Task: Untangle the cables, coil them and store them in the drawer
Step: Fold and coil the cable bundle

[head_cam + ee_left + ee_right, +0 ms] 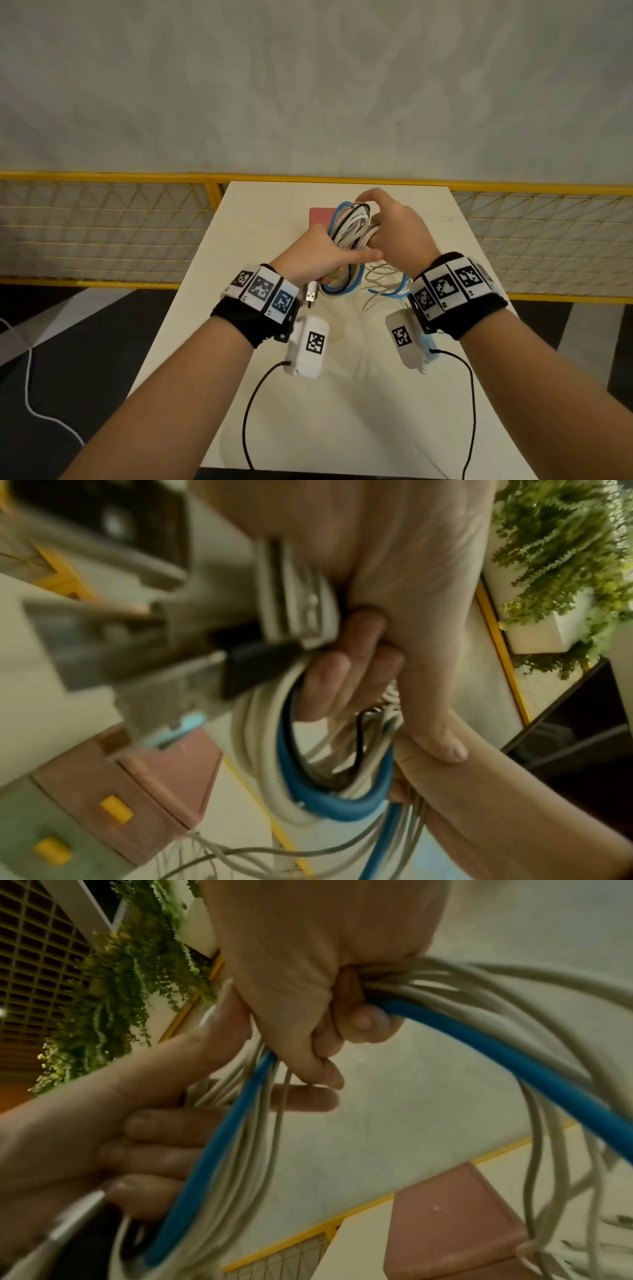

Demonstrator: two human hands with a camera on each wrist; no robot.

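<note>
Above one table (pixel 342 394), two hands, left (pixel 322 255), right (pixel 397 233), both gripping one cable bundle (pixel 349 228)

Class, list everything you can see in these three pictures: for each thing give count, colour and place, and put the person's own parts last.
cable bundle: one bunch, white, blue and black strands, held above the table between both hands
loose cables: several, white and blue, hanging from the bundle toward the table
USB plug: one, silver, dangling below the left wrist
table: one, cream, centre
drawer box: one, pink, on the table behind the bundle; yellow handles in the left wrist view
railing: one, yellow mesh, behind the table
plants: green, hanging, background
wrist cameras: two, white, under the wrists
left hand: grips the bundle's near side
right hand: grips its far side
</note>
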